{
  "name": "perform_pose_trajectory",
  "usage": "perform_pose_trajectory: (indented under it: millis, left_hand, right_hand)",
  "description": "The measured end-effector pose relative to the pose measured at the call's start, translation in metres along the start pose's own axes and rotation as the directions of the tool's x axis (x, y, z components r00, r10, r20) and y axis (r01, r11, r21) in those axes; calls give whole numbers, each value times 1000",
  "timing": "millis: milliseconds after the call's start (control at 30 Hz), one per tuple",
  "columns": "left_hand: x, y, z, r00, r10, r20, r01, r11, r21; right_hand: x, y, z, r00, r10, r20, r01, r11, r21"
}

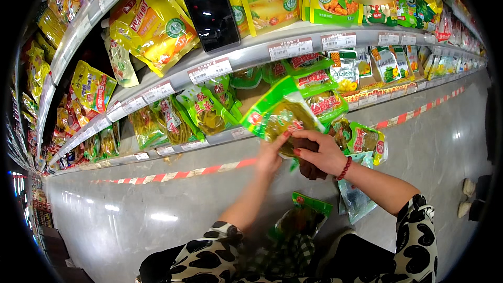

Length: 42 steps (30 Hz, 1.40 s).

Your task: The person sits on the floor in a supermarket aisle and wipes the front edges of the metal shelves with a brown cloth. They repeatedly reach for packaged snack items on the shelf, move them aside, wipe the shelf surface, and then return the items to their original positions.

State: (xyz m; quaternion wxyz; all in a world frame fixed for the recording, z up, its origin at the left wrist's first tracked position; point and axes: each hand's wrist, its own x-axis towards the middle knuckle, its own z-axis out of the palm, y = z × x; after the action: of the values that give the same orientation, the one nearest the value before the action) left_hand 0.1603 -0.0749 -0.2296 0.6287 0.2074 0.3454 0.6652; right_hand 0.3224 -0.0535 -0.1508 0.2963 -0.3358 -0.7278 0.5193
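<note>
Both my hands hold a green-edged clear plastic bag of pickled vegetables [292, 120] in front of the lower shelf. My left hand [271, 155] grips its lower left side. My right hand [324, 151], with a red bead bracelet at the wrist, has its fingers on the bag's lower right part; a dark brown item [310, 169] is just below these fingers, and I cannot tell what it is. More pickle bags [363, 137] lie to the right, by a clear bluish plastic bag [355, 192]. Another green-topped bag [304, 216] is low, near my lap.
Yellow seasoning pouches [153, 29] and a black smartphone [210, 10] stand on the upper shelf, above its price-tag edge [289, 49]. Pickle packets [210, 110] fill parts of the lower shelf. Red-and-white tape [184, 174] runs along the floor. Another person's shoes [465, 198] are at the far right.
</note>
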Motion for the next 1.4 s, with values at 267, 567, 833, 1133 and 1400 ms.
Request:
perform_pose_trajectory:
  millis: [267, 567, 833, 1133, 1400]
  left_hand:
    - [134, 122, -19, 962, 274, -19, -150, 581, 800]
    - [246, 118, -118, 586, 627, 514, -281, -437, 854]
    - [205, 74, -73, 712, 392, 582, -189, -691, 698]
    - [204, 87, -83, 913, 60, 403, -291, -596, 748]
    - [252, 45, -112, 804, 365, 470, -166, -621, 766]
  right_hand:
    - [-36, 61, -22, 977, 211, -14, -208, 971, 122]
    - [-46, 96, -3, 892, 431, 139, -452, 861, 232]
    - [-54, 105, -17, 915, 387, 114, -401, 904, 152]
    - [-41, 123, -17, 907, 386, 170, -406, 909, 101]
    - [-48, 129, -33, 910, 403, 91, -407, 913, 24]
